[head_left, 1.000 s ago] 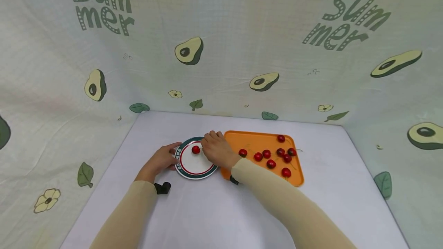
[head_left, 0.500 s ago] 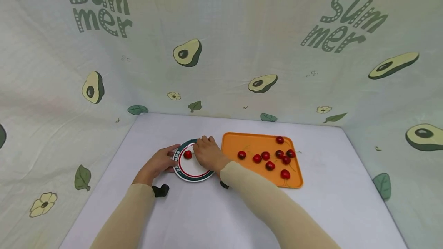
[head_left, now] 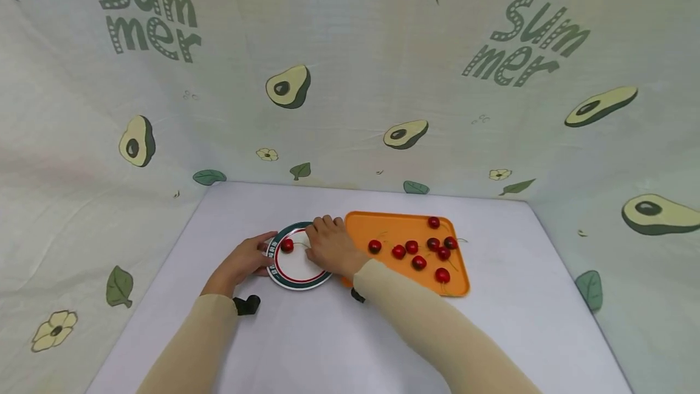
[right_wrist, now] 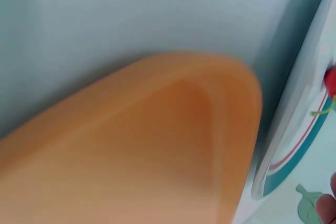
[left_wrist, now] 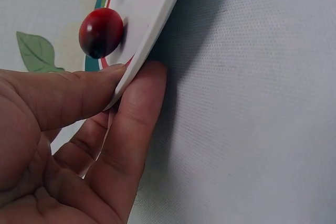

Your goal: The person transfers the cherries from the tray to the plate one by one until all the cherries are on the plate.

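Note:
A white plate (head_left: 298,269) with a teal rim and a red ring lies on the table. My left hand (head_left: 246,261) pinches its left edge, thumb on top and fingers beneath, as the left wrist view shows. One red cherry (left_wrist: 101,32) with a green stem rests on the plate near that hand. Over the plate's right side is my right hand (head_left: 335,248); only some fingertips (right_wrist: 326,209) show in the right wrist view, apart from the cherry's stem. I see nothing held in it.
To the right of the plate lies an orange tray (head_left: 366,224) with several stemmed cherries (head_left: 418,262) on it, mostly toward its right half. The tray's left end is close to the plate. A printed cloth (head_left: 350,47) hangs behind the white table (head_left: 328,345).
The cherry on the plate has shifted left toward my left hand. My right hand moved left with it, then back slightly right, off its stem. The head view has shifted slightly.

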Tool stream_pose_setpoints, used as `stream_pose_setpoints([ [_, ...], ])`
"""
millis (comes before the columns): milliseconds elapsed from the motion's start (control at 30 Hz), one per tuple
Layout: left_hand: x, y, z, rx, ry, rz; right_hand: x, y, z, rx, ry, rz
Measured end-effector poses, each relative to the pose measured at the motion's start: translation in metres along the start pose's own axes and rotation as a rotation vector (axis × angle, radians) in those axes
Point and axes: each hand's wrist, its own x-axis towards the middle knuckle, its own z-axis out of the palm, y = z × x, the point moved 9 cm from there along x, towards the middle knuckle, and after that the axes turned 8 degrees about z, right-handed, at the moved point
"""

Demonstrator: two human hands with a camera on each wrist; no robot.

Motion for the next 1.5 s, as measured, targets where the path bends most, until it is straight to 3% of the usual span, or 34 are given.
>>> stream_pose_setpoints([
  [233,0.004,-0.006,0.004,-0.018,-0.004,-0.016,-0.022,0.023,-0.01,0.039,0.058,0.025],
  [433,0.005,-0.006,0.007,-0.005,-0.007,-0.011,-0.055,0.061,-0.024,0.096,0.118,0.063],
  [667,0.004,-0.006,0.009,0.003,-0.013,-0.002,-0.119,0.133,-0.025,0.154,0.193,0.154],
  [800,0.003,-0.007,0.007,0.002,-0.023,-0.002,-0.158,0.171,-0.018,0.143,0.178,0.229],
  [933,0.0,-0.006,0.001,0.005,-0.023,-0.006,-0.189,0.195,-0.014,0.135,0.149,0.26],
  [1233,0.001,0.0,0.001,0.011,-0.026,-0.005,-0.236,0.213,-0.018,0.092,0.193,0.231],
  [1500,0.004,-0.001,0.001,0.008,-0.027,-0.035,-0.258,0.21,-0.011,0.081,0.191,0.195],
])
